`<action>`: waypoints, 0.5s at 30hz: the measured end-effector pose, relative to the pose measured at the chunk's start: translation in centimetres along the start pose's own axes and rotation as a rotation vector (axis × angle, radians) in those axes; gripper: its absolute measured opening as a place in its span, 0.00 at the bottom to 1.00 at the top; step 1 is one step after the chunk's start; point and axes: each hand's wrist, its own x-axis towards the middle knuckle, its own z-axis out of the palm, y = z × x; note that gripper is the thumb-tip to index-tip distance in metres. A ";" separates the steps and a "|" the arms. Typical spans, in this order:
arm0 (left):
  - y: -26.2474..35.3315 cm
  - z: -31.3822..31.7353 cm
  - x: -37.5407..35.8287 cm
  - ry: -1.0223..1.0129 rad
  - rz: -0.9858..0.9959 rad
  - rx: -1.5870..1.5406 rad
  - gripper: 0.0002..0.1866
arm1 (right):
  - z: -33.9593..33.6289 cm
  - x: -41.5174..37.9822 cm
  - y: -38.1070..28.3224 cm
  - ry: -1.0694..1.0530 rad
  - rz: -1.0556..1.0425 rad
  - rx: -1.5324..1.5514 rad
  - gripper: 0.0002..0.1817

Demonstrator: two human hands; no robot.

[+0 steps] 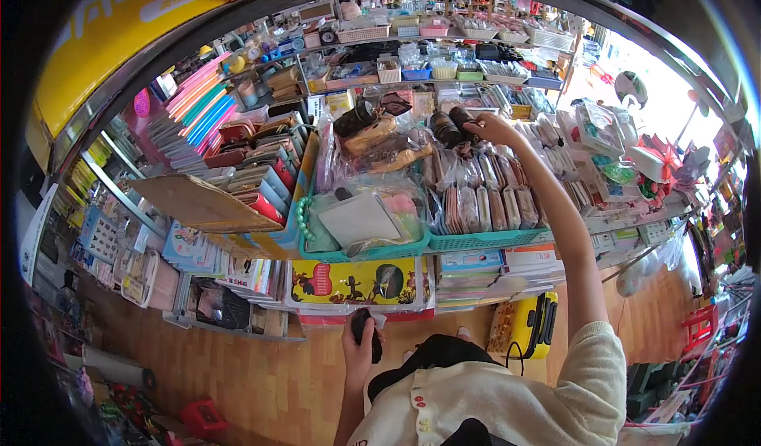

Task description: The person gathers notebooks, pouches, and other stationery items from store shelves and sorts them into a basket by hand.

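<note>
My right hand (pixel 493 129) reaches over the back of a teal basket (pixel 487 241), its fingers closed at a dark brown roll-shaped item (pixel 460 117). Another dark roll-shaped item (pixel 445 130) lies just left of it. In front of them, plastic-wrapped flat packs (pixel 476 208) stand in rows. Low at the front, my left hand (pixel 361 347) is wrapped round a black oblong item (pixel 366 333) with a bit of clear plastic by it; its kind I cannot tell. A second teal basket (pixel 365 252) holds bagged goods and a white flat pack (pixel 361 220).
A cardboard box (pixel 210 202) full of wallet-like items stands at the left. Below the baskets lie stacked books (pixel 472 275) and a yellow printed sheet (pixel 353 282). A yellow case (pixel 533 325) stands on the wooden floor. Shelves with small baskets (pixel 444 69) rise behind.
</note>
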 end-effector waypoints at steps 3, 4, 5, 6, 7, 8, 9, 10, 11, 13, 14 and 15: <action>0.9 1.1 0.5 -0.059 0.025 -0.011 0.14 | 0.4 0.4 -0.2 -0.097 0.229 0.120 0.30; 1.0 1.2 0.6 -0.056 0.026 -0.010 0.14 | 0.4 1.1 0.5 -0.082 0.251 0.181 0.28; 1.0 1.3 0.7 -0.072 0.040 -0.023 0.14 | 0.3 1.7 1.2 0.026 0.237 0.144 0.27; 1.0 1.2 0.7 -0.083 0.054 -0.037 0.14 | -0.7 2.0 0.8 0.005 0.283 0.164 0.27; 1.1 1.2 0.5 -0.071 0.060 -0.037 0.14 | -2.0 2.5 0.3 -0.017 0.325 0.184 0.27; 1.2 1.1 0.3 -0.072 0.066 -0.039 0.14 | -3.0 3.1 -0.5 0.032 0.285 0.197 0.27; 1.3 1.2 0.3 -0.071 0.075 -0.043 0.14 | -3.6 3.8 -1.0 0.082 0.242 0.209 0.26; 1.1 1.1 0.1 -0.044 0.068 -0.042 0.14 | -4.3 3.8 -2.7 0.220 0.089 0.193 0.24; 0.9 0.9 -0.2 -0.032 0.075 -0.044 0.14 | -5.2 3.8 -4.2 0.197 -0.034 0.311 0.22; 0.5 0.6 -0.5 -0.021 0.037 -0.021 0.13 | -7.0 3.2 -10.1 0.125 -0.150 0.426 0.25; 0.3 0.6 -0.6 -0.012 0.039 -0.023 0.13 | -6.0 4.4 -11.1 0.154 -0.321 0.399 0.27; 0.2 0.5 -0.8 -0.011 0.036 -0.034 0.13 | -5.0 5.6 -12.2 0.183 -0.491 0.371 0.29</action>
